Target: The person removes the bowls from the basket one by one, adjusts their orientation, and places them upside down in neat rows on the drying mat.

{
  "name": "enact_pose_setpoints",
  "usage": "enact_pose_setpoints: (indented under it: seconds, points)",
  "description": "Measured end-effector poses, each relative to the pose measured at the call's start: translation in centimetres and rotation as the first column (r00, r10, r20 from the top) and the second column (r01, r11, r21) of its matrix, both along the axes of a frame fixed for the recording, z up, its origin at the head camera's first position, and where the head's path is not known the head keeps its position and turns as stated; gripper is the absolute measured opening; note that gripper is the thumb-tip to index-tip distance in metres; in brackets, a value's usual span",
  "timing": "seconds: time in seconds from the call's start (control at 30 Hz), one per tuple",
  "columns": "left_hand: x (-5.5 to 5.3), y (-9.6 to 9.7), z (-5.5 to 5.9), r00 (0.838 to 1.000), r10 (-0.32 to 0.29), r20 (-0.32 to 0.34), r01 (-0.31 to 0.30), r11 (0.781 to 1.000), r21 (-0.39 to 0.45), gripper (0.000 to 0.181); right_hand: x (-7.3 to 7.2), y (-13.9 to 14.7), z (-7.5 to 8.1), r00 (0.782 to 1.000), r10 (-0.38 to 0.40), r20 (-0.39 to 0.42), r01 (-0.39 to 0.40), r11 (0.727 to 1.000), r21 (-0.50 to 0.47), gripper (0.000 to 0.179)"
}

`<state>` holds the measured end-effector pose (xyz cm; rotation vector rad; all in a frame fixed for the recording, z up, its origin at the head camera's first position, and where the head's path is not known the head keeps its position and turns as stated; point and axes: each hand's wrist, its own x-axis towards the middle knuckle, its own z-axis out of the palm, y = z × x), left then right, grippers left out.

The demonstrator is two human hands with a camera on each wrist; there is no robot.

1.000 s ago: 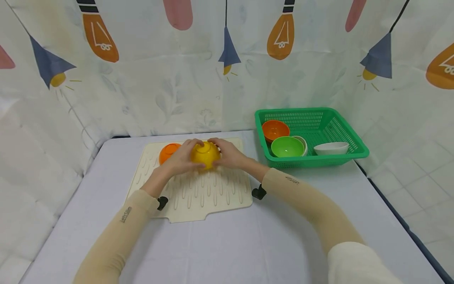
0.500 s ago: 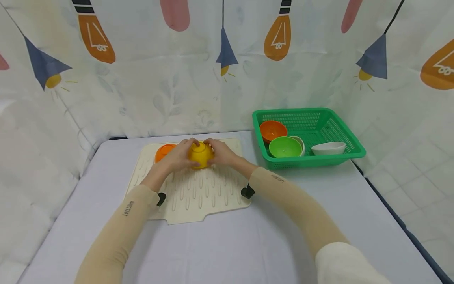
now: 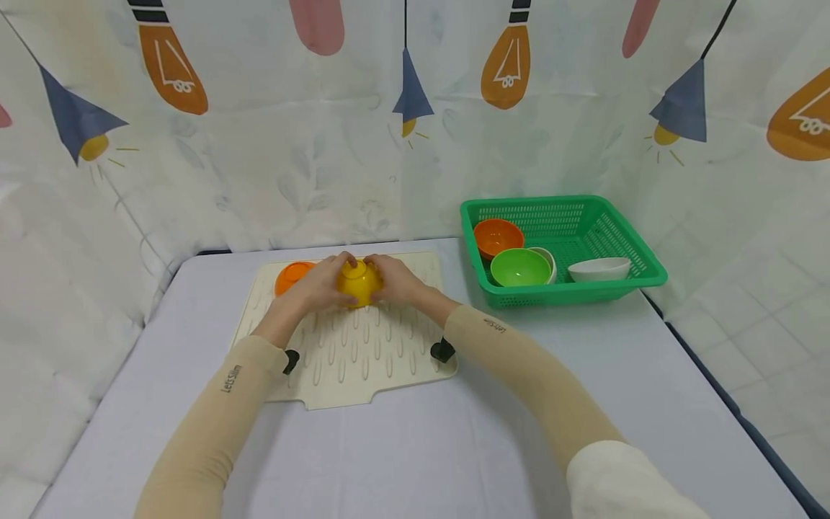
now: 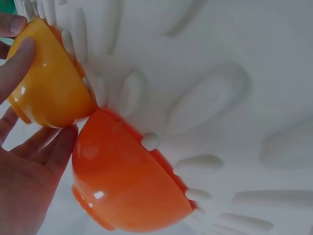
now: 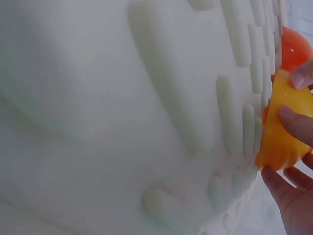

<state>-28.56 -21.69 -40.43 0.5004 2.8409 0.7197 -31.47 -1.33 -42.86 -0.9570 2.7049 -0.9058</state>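
Note:
A yellow bowl (image 3: 360, 285) rests upside down, foot up, on a cream ribbed drying mat (image 3: 363, 371). My left hand (image 3: 321, 284) grips its left side and my right hand (image 3: 397, 281) holds its right side, fingers curled round the wall. An orange bowl (image 3: 289, 277), also upside down, sits just left of it, partly hidden behind my left hand in the head view. In the left wrist view the yellow bowl (image 4: 54, 81) stands right against the orange bowl (image 4: 129, 181), rims down on the ribs. Fingers (image 5: 296, 128) lie on the yellow bowl in the right wrist view.
A green plastic basket (image 3: 577, 292) stands at the back right of the white-covered table (image 3: 415, 454). Inside are an orange bowl (image 3: 498, 238), a light green bowl (image 3: 521, 268), a white bowl (image 3: 599, 269) and another pale bowl behind the green one. A printed curtain (image 3: 363, 166) hangs behind.
Both hands have moved slightly left with the yellow bowl, which now sits steady on the mat. The orange bowl on the mat looks little changed, and the basket is unchanged.

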Motion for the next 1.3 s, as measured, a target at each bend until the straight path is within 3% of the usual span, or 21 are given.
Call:
enact_pose_setpoints:
  seconds: [0.3,0.47,0.73,1.07,1.3]
  points:
    - [-0.1,0.2,-0.2,0.997,-0.029,-0.069,0.024,0.998,-0.063,0.066,0.4,0.2,0.5,1.000,-0.008,-0.001,0.008,0.998,0.061,0.071]
    - [0.3,0.0,-0.2,0.995,-0.022,-0.102,0.017,0.999,-0.052,0.062,0.8,0.9,1.0,1.000,-0.021,0.006,0.020,0.996,0.083,0.069]
    - [1.6,-0.5,0.0,0.992,0.024,-0.124,-0.016,0.998,0.068,0.054,1.6,2.7,2.0,1.000,0.013,0.025,-0.015,0.998,0.068,0.064]
    - [3.4,-1.5,1.3,0.982,0.092,-0.163,-0.063,0.983,0.172,0.051,2.5,5.3,3.1,0.996,0.083,-0.016,-0.082,0.996,0.036,0.057]
    - [4.6,-3.4,1.6,0.963,0.200,-0.178,-0.152,0.956,0.250,0.045,3.4,7.2,4.0,0.995,0.098,-0.035,-0.098,0.995,0.020,0.050]
